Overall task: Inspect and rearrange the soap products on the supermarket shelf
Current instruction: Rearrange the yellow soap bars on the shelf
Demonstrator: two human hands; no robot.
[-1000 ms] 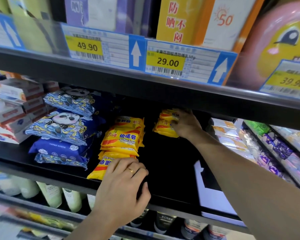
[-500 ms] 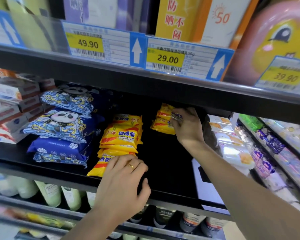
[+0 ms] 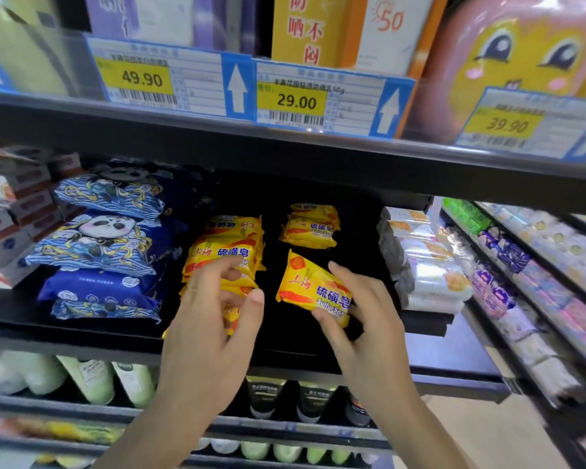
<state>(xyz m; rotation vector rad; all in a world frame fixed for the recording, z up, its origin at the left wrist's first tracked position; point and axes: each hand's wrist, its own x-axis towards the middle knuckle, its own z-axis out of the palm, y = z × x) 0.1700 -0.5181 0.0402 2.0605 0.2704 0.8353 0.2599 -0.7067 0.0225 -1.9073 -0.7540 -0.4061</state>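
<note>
From the head camera, the right hand (image 3: pixel 369 319) pinched a yellow sulfur soap pack (image 3: pixel 313 290) just above the black shelf (image 3: pixel 82 328) near its front edge. The left hand (image 3: pixel 210 330) curled round the front stack of yellow soaps (image 3: pixel 225 252).

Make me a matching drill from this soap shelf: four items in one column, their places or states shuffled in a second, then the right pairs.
1. held sulfur soap pack
2. left sulfur soap stack
3. rear sulfur soap stack
4. blue panda packs

A. far back on the shelf
B. touched by the left hand
C. piled left of the yellow soaps
D. pinched by the right hand

Pairs: 1-D, 2-B, 3-A, 4-C
</note>
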